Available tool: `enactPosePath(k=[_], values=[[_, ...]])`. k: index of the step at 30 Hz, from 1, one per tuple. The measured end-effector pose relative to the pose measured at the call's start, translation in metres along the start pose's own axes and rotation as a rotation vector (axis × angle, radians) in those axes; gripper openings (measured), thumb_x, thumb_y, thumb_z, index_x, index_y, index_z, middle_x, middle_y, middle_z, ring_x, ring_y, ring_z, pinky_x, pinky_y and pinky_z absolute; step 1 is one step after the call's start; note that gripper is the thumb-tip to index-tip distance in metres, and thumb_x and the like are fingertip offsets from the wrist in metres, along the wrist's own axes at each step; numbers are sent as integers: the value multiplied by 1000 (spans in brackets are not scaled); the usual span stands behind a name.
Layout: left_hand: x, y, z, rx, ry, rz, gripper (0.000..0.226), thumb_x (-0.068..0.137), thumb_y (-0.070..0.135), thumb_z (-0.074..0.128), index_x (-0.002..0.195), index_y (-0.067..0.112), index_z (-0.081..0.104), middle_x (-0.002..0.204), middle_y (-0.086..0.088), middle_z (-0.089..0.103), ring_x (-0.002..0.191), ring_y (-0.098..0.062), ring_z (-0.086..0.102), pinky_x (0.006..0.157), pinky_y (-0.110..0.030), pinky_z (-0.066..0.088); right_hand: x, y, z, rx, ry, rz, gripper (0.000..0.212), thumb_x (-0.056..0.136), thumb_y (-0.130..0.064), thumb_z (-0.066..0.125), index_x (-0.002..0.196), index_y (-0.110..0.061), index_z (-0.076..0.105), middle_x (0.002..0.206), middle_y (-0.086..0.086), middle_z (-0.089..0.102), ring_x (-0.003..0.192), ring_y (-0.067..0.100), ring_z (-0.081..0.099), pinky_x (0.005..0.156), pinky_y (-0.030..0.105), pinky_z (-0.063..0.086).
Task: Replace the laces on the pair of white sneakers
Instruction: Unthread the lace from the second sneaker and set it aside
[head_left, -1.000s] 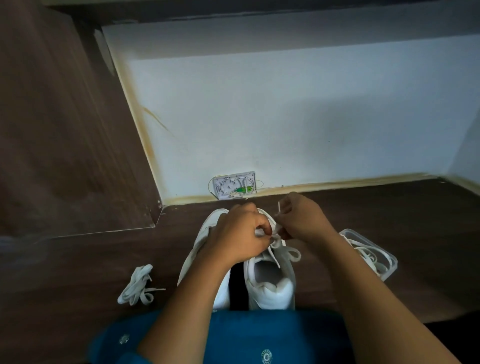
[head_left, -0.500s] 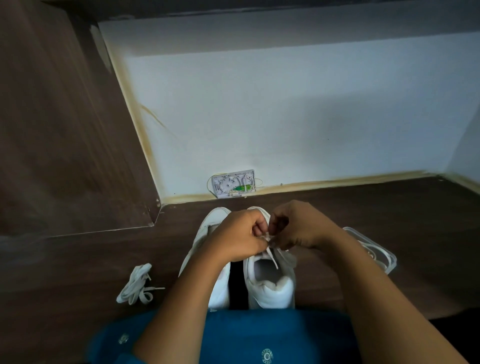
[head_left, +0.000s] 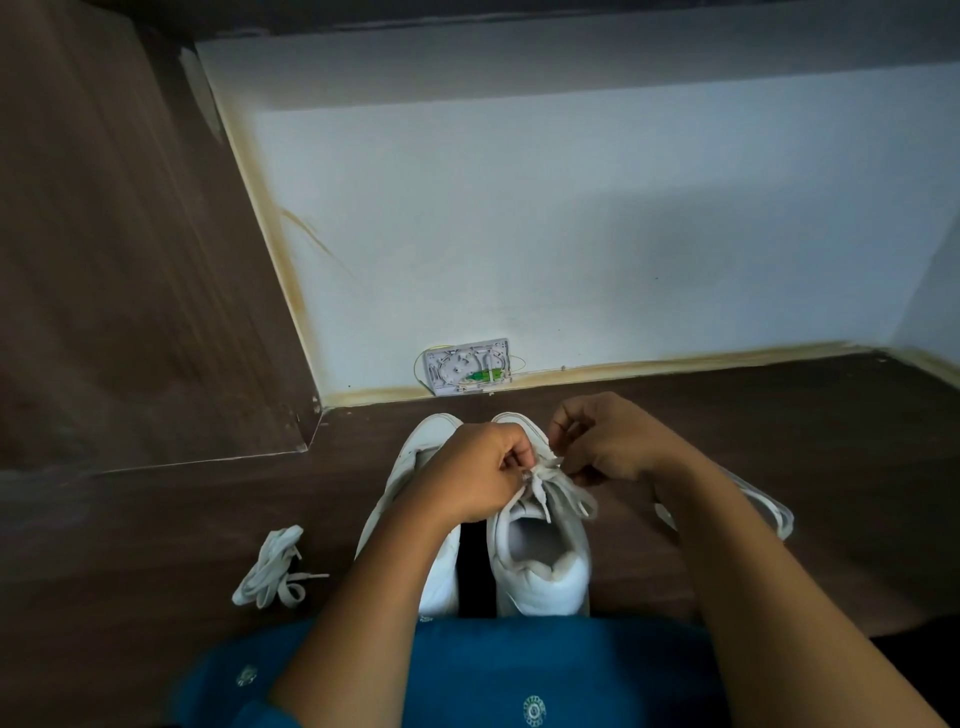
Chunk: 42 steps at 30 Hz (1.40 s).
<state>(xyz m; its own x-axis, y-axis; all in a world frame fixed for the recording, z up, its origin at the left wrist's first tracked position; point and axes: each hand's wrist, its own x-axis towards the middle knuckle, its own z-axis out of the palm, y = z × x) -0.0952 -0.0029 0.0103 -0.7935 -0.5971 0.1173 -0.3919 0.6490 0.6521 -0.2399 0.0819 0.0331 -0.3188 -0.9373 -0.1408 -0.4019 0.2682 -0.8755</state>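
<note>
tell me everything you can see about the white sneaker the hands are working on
The white low-top sneaker, with a smooth leather-like upper, stands upright on the dark wood-grain surface. Its heel faces the person, and it sits close beside the other white sneaker. Its padded collar is open and looks slightly yellowed at the heel. A flat white lace is threaded at the top, with its ends draping over the opening. The left hand and right hand both pinch the lace, hiding much of the front.

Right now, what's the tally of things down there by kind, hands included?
White sneakers: 2
Threaded lace: 1
Hands: 2, left hand and right hand, both pinching that lace
Loose lace bundle: 1
Clear container: 1
Wall box: 1
Total: 8
</note>
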Motion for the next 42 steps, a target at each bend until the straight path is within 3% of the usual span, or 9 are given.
enactPosePath(k=[5, 9, 13, 16, 21, 23, 30, 37, 42], values=[[2, -1, 2, 29, -13, -17, 13, 82, 4, 59, 80, 18, 58, 66, 10, 53, 66, -11, 52, 68, -30, 49, 1, -5, 9, -330, 67, -128, 31, 72, 10, 56, 75, -17, 72, 69, -6, 64, 63, 2, 57, 60, 17, 47], [2, -5, 3, -15, -21, -48, 19, 83, 5, 58, 74, 21, 55, 67, 8, 54, 66, -11, 51, 67, -31, 47, -1, -3, 9, -329, 53, -204, 11, 70, -10, 75, 81, -14, 74, 71, -8, 66, 67, 1, 57, 64, 19, 44], [3, -9, 0, -149, 12, -105, 22, 88, 8, 57, 76, 26, 57, 67, 8, 56, 62, -6, 51, 62, -24, 41, 1, 0, 9, -367, 29, -218, 14, 70, -8, 76, 81, -15, 75, 76, -5, 68, 67, 1, 58, 61, 15, 43], [5, -13, 1, -119, 8, -93, 25, 87, 8, 59, 74, 29, 60, 72, 8, 61, 70, -11, 57, 71, -30, 48, 1, 1, 7, -321, 12, -247, 16, 69, -3, 75, 72, -18, 73, 68, -9, 66, 59, -6, 55, 59, 11, 41], [4, -11, -1, -53, 14, -14, 11, 80, 0, 63, 79, 11, 67, 69, 13, 55, 63, -2, 51, 65, -21, 43, 1, 3, 4, -319, -4, -267, 29, 70, -1, 76, 63, -28, 66, 63, -12, 64, 57, -11, 53, 61, 11, 41], [3, -9, -3, 7, -29, 2, 11, 82, 3, 62, 84, 13, 66, 70, 13, 52, 61, 1, 48, 62, -17, 40, 2, 4, 3, -313, -8, -266, 30, 70, -1, 75, 63, -28, 66, 65, -11, 64, 57, -10, 54, 63, 14, 43], [3, 1, -4, 67, -114, -39, 13, 92, 8, 47, 92, 7, 60, 75, 3, 47, 64, -7, 41, 56, -23, 32, 2, 7, 3, -287, -72, -260, 21, 69, -1, 75, 74, -21, 70, 67, -12, 65, 57, -8, 54, 66, 18, 45], [4, -11, -5, -119, -100, -102, 27, 91, 8, 53, 74, 27, 57, 67, 12, 55, 63, -3, 49, 67, -25, 40, 4, 8, 3, -287, -72, -275, 23, 69, 1, 75, 71, -21, 69, 59, -17, 62, 57, -9, 54, 65, 15, 44], [4, -10, -2, 48, -103, -55, 9, 91, 13, 56, 86, 18, 60, 74, 7, 55, 69, -10, 49, 68, -26, 39, 5, 9, 5, -283, -63, -282, 23, 68, 0, 76, 71, -21, 69, 62, -13, 63, 56, -8, 53, 64, 17, 44]])
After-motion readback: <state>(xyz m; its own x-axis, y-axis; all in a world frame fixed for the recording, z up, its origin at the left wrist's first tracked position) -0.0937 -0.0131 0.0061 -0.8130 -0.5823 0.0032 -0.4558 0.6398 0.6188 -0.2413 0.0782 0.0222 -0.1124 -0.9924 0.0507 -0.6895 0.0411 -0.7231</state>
